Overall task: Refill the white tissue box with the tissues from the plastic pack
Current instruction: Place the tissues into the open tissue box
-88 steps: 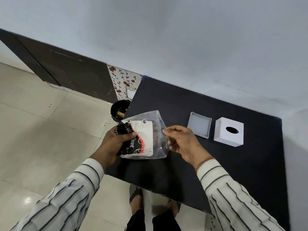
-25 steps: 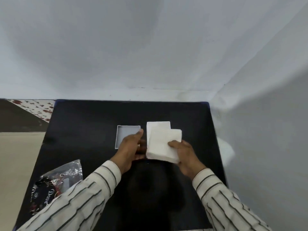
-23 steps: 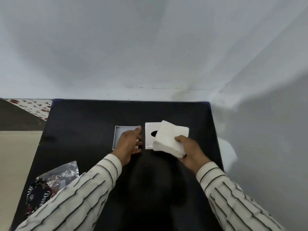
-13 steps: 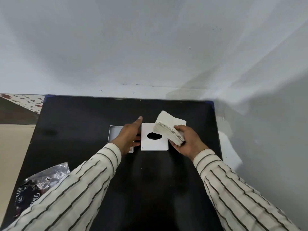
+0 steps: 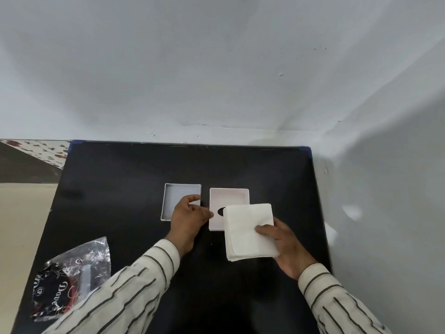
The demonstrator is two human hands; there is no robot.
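The white tissue box point(image 5: 228, 197) lies on the black table point(image 5: 120, 189) with its open side up, and its oval hole shows in the floor. My left hand point(image 5: 190, 216) grips the box's left wall, thumb against it. My right hand point(image 5: 284, 244) holds a flat stack of white tissues point(image 5: 248, 231) over the box's near right corner, covering part of the hole. The emptied plastic pack point(image 5: 72, 278) lies crumpled at the table's near left, partly behind my left sleeve.
A shallow grey box base point(image 5: 178, 196) lies open just left of the tissue box, partly under my left fingers. White walls close the table's far and right sides. The table's left edge drops to a tiled floor.
The box has been turned from hole side up to open side up. My right hand has laid the tissue stack flat and brought it nearer me, over the box's near corner.
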